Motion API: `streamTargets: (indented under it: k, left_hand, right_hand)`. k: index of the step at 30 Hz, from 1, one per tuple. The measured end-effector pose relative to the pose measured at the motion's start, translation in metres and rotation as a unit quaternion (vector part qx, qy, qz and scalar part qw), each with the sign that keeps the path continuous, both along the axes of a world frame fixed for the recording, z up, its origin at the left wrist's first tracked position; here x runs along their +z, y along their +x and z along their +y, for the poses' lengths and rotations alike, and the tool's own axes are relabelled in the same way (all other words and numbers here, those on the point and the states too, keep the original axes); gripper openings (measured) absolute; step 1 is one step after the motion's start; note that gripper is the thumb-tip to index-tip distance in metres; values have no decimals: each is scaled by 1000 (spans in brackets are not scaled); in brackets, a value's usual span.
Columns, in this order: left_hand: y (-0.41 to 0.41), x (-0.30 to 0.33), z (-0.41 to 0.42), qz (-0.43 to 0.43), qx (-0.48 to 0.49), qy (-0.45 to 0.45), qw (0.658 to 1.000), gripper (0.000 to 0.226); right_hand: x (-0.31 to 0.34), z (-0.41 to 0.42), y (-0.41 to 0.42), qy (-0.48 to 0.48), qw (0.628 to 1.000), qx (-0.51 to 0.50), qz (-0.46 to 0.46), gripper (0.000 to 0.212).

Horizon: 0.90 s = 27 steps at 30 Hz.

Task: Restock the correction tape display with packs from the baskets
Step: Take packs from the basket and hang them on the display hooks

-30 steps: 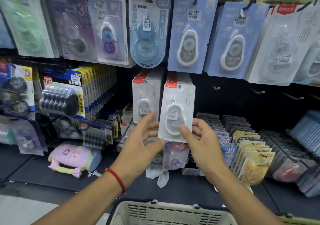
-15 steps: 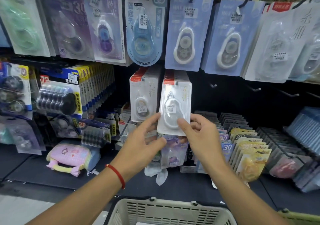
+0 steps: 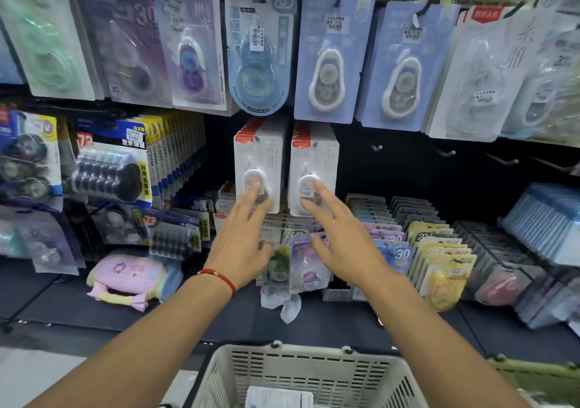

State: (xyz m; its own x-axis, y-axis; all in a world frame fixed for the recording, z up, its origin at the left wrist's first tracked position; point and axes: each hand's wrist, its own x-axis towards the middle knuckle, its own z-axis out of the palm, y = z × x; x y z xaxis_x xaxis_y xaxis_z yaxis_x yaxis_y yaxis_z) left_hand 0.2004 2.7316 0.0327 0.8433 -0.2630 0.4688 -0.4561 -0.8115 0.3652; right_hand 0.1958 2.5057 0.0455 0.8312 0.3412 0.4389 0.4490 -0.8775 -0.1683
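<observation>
The left hand covers the lower part of the left white pack, and the right hand covers the lower corner of the right white pack, so contact cannot be told. Packs along the display's right edge are blurred, their print unreadable. The white basket is cut off by the bottom edge; the paper inside is only partly seen.

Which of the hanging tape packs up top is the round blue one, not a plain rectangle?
The blue pack with the big 30, third from the left among the clear ones. Its bottom is rounded like a bulb; its neighbours are flat rectangles.
</observation>
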Motion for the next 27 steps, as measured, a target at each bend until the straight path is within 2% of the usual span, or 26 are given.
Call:
streamTargets:
  k: [3, 6, 8, 10, 14, 17, 19, 21, 23, 25, 27]
  left_hand:
    - [-18, -9, -2, 44, -1, 31, 999, 66]
    - [-44, -28, -1, 117, -5, 100, 988, 66]
    - [-63, -43, -4, 156, -12, 187, 970, 61]
    - [-81, -62, -11, 211, -23, 217, 953, 55]
    - [-131, -125, -11, 258, 4, 145, 955, 47]
    - [-165, -173, 10, 265, 87, 139, 950, 49]
    - [-174, -187, 21, 267, 145, 123, 945, 61]
    - [-173, -192, 24, 280, 201, 96, 934, 89]
    - [-166, -195, 23, 330, 253, 40, 909, 111]
    - [-158, -203, 19, 375, 289, 8, 881, 116]
    - [-154, -216, 17, 359, 305, 14, 882, 110]
  right_hand:
    - [-20, -22, -25, 17, 999, -36, 32, 55]
    - [-54, -57, -52, -83, 988, -68, 115, 51]
    - [-76, -79, -72, -143, 969, -86, 180, 49]
    - [-97, -93, -90, -178, 948, -94, 247, 48]
    - [-149, -112, -127, -215, 904, -141, 343, 47]
    - [-189, -133, -164, -208, 875, -220, 378, 61]
    - [-209, -145, -188, -200, 860, -268, 385, 65]
    - [-223, -155, -210, -170, 861, -278, 391, 65]
    - [-231, -158, -221, -136, 874, -270, 381, 65]
    - [-237, -159, -223, -120, 888, -267, 355, 64]
    - [-244, -163, -219, -110, 901, -263, 327, 64]
